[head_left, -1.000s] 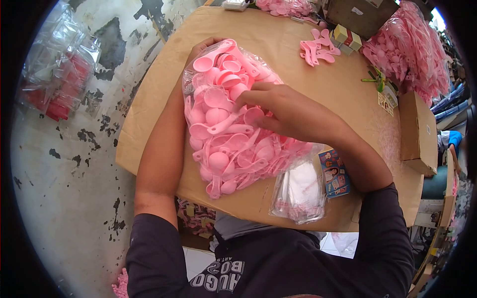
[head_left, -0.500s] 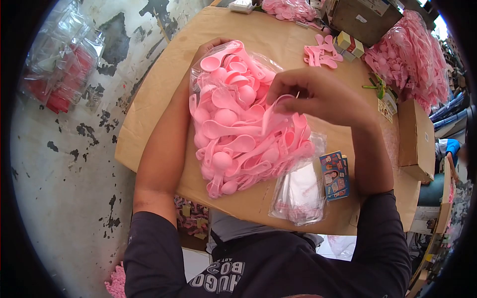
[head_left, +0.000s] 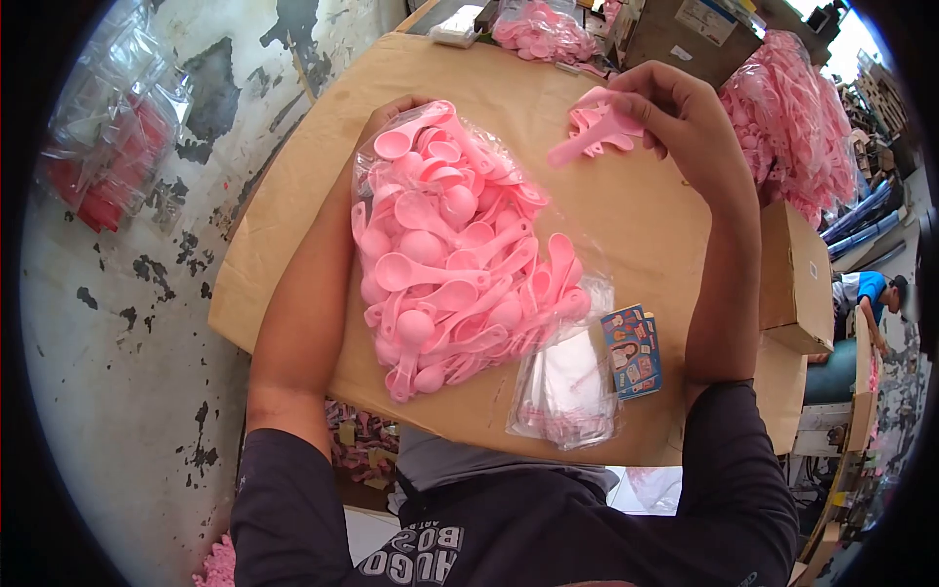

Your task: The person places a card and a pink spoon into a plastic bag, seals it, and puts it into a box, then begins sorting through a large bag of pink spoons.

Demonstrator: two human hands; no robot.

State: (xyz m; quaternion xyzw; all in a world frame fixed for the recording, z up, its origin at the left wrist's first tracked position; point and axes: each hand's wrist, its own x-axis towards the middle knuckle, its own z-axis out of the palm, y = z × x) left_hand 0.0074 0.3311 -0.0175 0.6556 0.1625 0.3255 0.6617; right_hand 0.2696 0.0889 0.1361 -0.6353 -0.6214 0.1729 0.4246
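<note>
A clear plastic bag full of pink spoons (head_left: 440, 245) lies on the brown table covering. At its upper left edge is my left hand (head_left: 396, 110), its fingers mostly hidden behind the bag. My right hand (head_left: 660, 108), up at the back right, pinches a pink spoon (head_left: 587, 142) over a small pile of pink spoons (head_left: 621, 139). Flat clear plastic sleeves (head_left: 567, 386) lie at the lower right corner of the bag. Beside them is a stack of blue printed cards (head_left: 631, 354).
Large bags of pink pieces (head_left: 792, 127) and a cardboard box (head_left: 797, 279) stand on the right. A metal box (head_left: 685, 44) is at the back. Plastic bags (head_left: 117, 127) hang on the left wall. Another person (head_left: 866, 293) is at far right.
My right hand has moved from above the bag to the back right, carrying a pink spoon. The camera view has shifted slightly; my left hand remains at the bag.
</note>
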